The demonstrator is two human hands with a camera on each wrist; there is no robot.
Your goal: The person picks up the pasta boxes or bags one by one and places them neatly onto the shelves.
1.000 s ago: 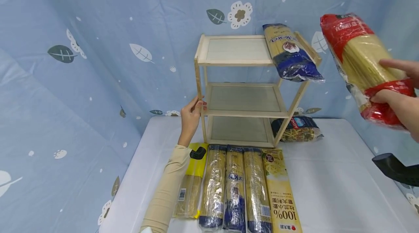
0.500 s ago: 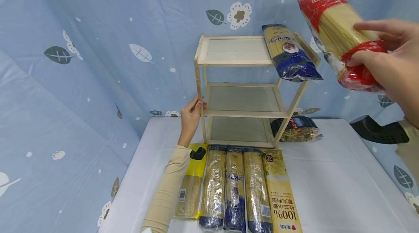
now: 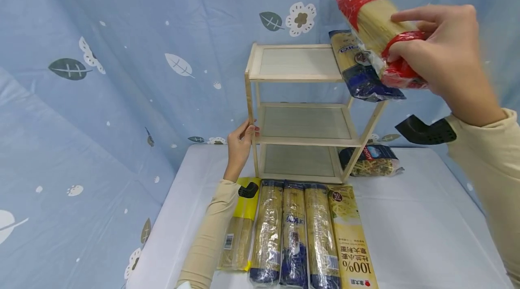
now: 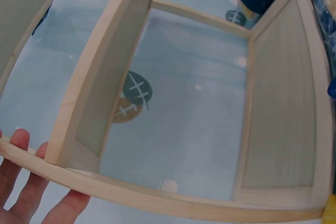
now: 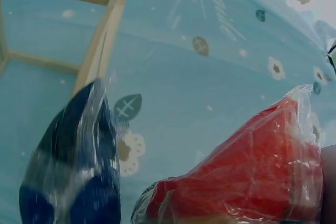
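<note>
My right hand (image 3: pixel 438 54) grips a red-ended spaghetti pack (image 3: pixel 375 27) and holds it in the air above the right end of the wooden three-tier rack (image 3: pixel 298 76). Its red end (image 5: pixel 247 177) fills the right wrist view. A blue spaghetti pack (image 3: pixel 357 65) lies on the top tier's right side, overhanging the front; it also shows as the blue pack (image 5: pixel 73 156) beside the red one. My left hand (image 3: pixel 240 142) holds the rack's front left post at the middle tier, its fingers (image 4: pixel 23 192) curled on the wooden frame (image 4: pixel 157 198).
Several long pasta packs (image 3: pixel 294 230) lie side by side on the white table (image 3: pixel 414 230) in front of the rack, with a yellow pack (image 3: pixel 352 239) at the right. A small bag of pasta (image 3: pixel 371 160) sits right of the rack. Blue patterned cloth hangs behind.
My right hand has carried the red-ended pack up and to the left, from the far right to just above the rack's top right. My left hand has stayed on the post.
</note>
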